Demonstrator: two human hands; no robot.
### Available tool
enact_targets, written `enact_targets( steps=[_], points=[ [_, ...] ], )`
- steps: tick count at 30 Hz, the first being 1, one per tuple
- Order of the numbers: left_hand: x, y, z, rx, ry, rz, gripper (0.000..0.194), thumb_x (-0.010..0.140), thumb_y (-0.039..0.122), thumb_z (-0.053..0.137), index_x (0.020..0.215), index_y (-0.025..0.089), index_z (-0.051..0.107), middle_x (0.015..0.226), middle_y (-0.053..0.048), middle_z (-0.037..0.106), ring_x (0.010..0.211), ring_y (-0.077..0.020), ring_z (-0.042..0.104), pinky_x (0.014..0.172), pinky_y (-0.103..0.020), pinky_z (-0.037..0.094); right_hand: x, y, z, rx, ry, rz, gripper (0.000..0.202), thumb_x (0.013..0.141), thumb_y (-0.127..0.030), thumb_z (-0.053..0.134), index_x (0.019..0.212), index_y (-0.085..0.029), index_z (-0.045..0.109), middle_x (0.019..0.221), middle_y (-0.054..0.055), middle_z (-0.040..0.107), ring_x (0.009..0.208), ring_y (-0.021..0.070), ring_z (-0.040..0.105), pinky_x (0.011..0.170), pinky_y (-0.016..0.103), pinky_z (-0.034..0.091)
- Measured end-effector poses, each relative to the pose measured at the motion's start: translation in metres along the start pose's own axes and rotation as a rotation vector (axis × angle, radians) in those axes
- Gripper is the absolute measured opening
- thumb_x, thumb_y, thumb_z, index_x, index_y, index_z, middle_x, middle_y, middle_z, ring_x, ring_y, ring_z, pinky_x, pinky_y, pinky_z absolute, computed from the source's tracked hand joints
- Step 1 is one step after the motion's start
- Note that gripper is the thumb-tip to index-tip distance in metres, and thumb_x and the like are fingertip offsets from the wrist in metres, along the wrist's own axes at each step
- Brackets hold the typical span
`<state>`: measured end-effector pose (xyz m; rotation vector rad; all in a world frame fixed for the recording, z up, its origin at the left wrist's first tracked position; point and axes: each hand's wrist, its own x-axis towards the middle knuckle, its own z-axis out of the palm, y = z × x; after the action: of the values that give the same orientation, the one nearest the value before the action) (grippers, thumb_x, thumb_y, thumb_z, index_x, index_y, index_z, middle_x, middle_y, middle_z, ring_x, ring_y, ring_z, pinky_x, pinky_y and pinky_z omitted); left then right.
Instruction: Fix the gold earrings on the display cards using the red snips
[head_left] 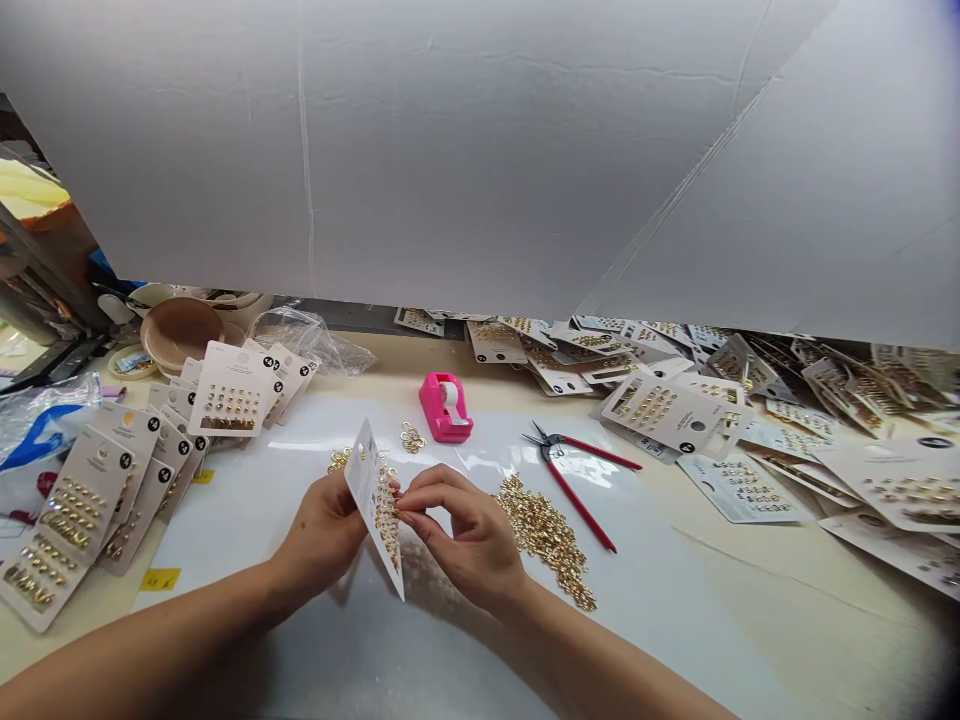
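Observation:
A white earring card (373, 505) with rows of small gold pieces stands tilted, nearly edge-on, above the work mat. My left hand (324, 530) grips it from behind at its left side. On the card's front, my right hand (461, 530) pinches with thumb and forefinger at the gold pieces; whatever lies between those fingertips is too small to make out. Right of my right hand is a heap of small gold pieces (546, 535). Gold rings (412, 437) lie beyond the card.
A pink tape dispenser (447, 408) and red-handled pliers (577, 480) lie on the mat (637, 640). Filled cards (82, 490) overlap at left, near bowls (182, 335) and a plastic bag (311, 340). More cards (667, 410) pile up at right, under a large white panel (465, 150).

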<state>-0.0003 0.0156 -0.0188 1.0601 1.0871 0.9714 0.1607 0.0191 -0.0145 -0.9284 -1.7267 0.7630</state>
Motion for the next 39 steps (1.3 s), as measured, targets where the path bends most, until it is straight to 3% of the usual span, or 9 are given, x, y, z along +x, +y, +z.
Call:
enact_targets(
  steps=[12,22,30,39],
  points=[
    [-0.004,0.011,0.003,0.042,-0.032,0.035,0.017,0.069,0.024,0.068,0.085,0.018,0.069,0.089,-0.005,0.071,0.087,-0.0241,0.064,0.077,-0.033,0.050,0.000,-0.002,0.000,-0.033,0.014,-0.065,0.010,0.076,-0.012,0.063,0.077,-0.020,0.069,0.071,0.003,0.062,0.065,0.0142,0.062,0.058,0.027,0.054],
    [-0.002,0.005,0.001,0.025,0.001,0.032,0.017,0.068,0.018,0.068,0.085,0.019,0.069,0.087,-0.003,0.071,0.085,-0.0214,0.064,0.078,-0.030,0.049,-0.001,-0.001,0.000,-0.008,0.036,-0.033,0.010,0.076,-0.012,0.064,0.078,-0.020,0.069,0.071,0.003,0.061,0.065,0.0142,0.061,0.058,0.027,0.053],
    [-0.003,0.009,0.003,0.015,-0.016,0.053,0.017,0.069,0.015,0.067,0.086,0.021,0.070,0.084,-0.003,0.071,0.085,-0.0216,0.064,0.075,-0.029,0.049,0.001,-0.003,0.000,-0.066,0.026,-0.103,0.012,0.076,-0.010,0.062,0.077,-0.020,0.069,0.070,0.002,0.062,0.064,0.0132,0.061,0.057,0.025,0.054],
    [-0.003,0.003,-0.001,0.146,0.015,0.077,0.021,0.070,0.015,0.067,0.089,0.021,0.069,0.090,-0.003,0.070,0.086,-0.0208,0.064,0.079,-0.030,0.048,0.000,0.003,0.002,-0.069,-0.021,-0.058,0.011,0.075,-0.012,0.063,0.075,-0.021,0.068,0.072,0.002,0.064,0.066,0.0134,0.063,0.061,0.026,0.055]
  ],
)
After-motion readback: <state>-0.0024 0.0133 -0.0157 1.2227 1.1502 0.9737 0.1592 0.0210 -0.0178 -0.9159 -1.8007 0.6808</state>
